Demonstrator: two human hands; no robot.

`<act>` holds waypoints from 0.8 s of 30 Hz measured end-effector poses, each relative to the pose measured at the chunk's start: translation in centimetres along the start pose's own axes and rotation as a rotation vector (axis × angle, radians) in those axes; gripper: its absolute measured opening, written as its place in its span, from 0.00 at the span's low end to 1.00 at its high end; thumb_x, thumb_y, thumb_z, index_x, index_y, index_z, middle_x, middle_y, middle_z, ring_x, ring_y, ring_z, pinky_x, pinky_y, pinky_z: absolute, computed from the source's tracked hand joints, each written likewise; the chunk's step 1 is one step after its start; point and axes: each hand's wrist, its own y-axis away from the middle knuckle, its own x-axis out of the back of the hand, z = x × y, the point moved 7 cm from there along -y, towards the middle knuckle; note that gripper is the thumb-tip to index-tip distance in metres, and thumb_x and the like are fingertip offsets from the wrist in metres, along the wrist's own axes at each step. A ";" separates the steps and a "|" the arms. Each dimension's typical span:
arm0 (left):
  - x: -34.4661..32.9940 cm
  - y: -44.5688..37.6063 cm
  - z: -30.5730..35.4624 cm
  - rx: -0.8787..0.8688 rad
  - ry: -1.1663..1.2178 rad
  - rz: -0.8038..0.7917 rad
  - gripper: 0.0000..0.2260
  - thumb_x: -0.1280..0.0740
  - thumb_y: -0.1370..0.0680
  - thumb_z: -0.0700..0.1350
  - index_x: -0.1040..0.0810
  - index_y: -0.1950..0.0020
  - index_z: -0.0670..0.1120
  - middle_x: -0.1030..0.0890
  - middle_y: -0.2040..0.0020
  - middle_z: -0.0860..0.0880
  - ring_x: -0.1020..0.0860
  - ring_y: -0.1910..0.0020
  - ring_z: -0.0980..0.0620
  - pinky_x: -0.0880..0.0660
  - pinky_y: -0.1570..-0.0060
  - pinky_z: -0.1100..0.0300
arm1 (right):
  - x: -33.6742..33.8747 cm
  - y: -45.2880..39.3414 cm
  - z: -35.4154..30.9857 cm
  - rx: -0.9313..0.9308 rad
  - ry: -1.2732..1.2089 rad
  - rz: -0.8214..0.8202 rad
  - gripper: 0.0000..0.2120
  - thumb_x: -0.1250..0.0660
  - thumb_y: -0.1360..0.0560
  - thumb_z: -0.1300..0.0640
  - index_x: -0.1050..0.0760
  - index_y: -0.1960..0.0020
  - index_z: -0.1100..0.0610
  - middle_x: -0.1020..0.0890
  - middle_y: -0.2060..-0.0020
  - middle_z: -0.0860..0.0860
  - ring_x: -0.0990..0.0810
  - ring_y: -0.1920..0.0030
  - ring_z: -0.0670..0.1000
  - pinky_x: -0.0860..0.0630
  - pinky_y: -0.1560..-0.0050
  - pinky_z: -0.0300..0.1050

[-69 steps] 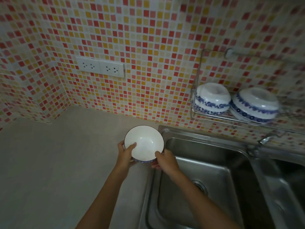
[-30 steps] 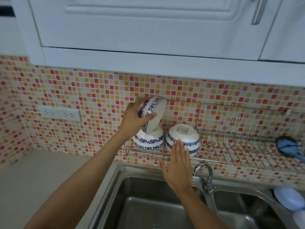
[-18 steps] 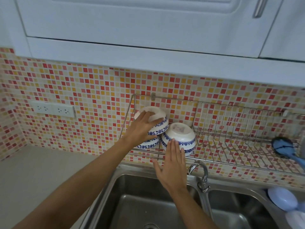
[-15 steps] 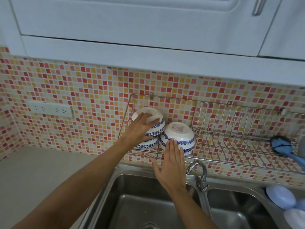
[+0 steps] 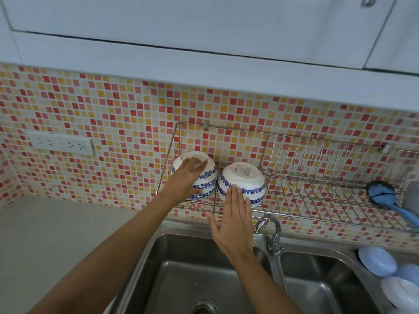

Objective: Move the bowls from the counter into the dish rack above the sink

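At the far left, a double wall socket (image 5: 60,145) sits on the mosaic tiles above the bare counter (image 5: 56,234). My left hand (image 5: 184,180) is spread over the top bowl (image 5: 205,169), which sits upside down on a second bowl (image 5: 204,193) at the left end of the dish rack (image 5: 294,177); my fingers curl over its base and my thumb presses its lower side. Just beside it stands a third bowl (image 5: 242,183), also upside down, almost touching the stack. My right hand (image 5: 233,220) is flat and open, gripping nothing, with its fingertips (image 5: 235,189) resting against this bowl's patterned front. Below lies the steel sink (image 5: 181,273), with its tap (image 5: 273,232) between the basins. At the rack's right end rests a blue brush (image 5: 385,196).
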 end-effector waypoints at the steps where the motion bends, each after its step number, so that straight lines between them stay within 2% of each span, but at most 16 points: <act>1: -0.1 0.1 0.0 0.002 0.010 0.000 0.42 0.26 0.30 0.52 0.45 0.23 0.46 0.39 0.28 0.41 0.40 0.29 0.41 0.25 0.40 0.47 | 0.0 0.0 0.0 -0.002 0.001 0.001 0.37 0.53 0.21 0.36 0.48 0.22 0.60 0.45 0.23 0.56 0.50 0.22 0.54 0.53 0.25 0.54; 10: 0.0 1.1 -0.2 0.022 0.064 0.024 0.38 0.27 0.29 0.49 0.42 0.24 0.51 0.40 0.25 0.44 0.42 0.27 0.42 0.31 0.34 0.45 | 0.4 0.0 -0.2 0.002 -0.020 0.004 0.35 0.53 0.21 0.35 0.43 0.23 0.57 0.44 0.22 0.55 0.49 0.22 0.54 0.54 0.23 0.53; 14: 0.2 1.6 0.0 0.028 0.078 0.016 0.37 0.27 0.28 0.48 0.42 0.24 0.51 0.40 0.25 0.45 0.42 0.27 0.43 0.34 0.32 0.46 | 0.6 0.5 -0.2 0.018 -0.008 -0.003 0.32 0.48 0.22 0.36 0.36 0.26 0.55 0.35 0.26 0.55 0.39 0.25 0.56 0.49 0.25 0.55; 17: 0.5 2.0 0.1 0.027 0.095 0.018 0.36 0.27 0.28 0.48 0.41 0.24 0.51 0.39 0.25 0.44 0.41 0.27 0.43 0.34 0.32 0.46 | 0.8 1.0 -0.3 0.050 0.002 -0.018 0.32 0.47 0.23 0.37 0.37 0.26 0.55 0.30 0.29 0.55 0.34 0.28 0.56 0.47 0.25 0.55; 24: 0.6 2.7 1.0 0.001 0.109 0.032 0.30 0.30 0.25 0.45 0.37 0.26 0.50 0.36 0.26 0.45 0.39 0.27 0.44 0.34 0.32 0.48 | 0.9 1.2 -0.4 0.066 -0.004 -0.066 0.35 0.48 0.25 0.33 0.37 0.26 0.54 0.31 0.28 0.55 0.36 0.27 0.57 0.50 0.25 0.57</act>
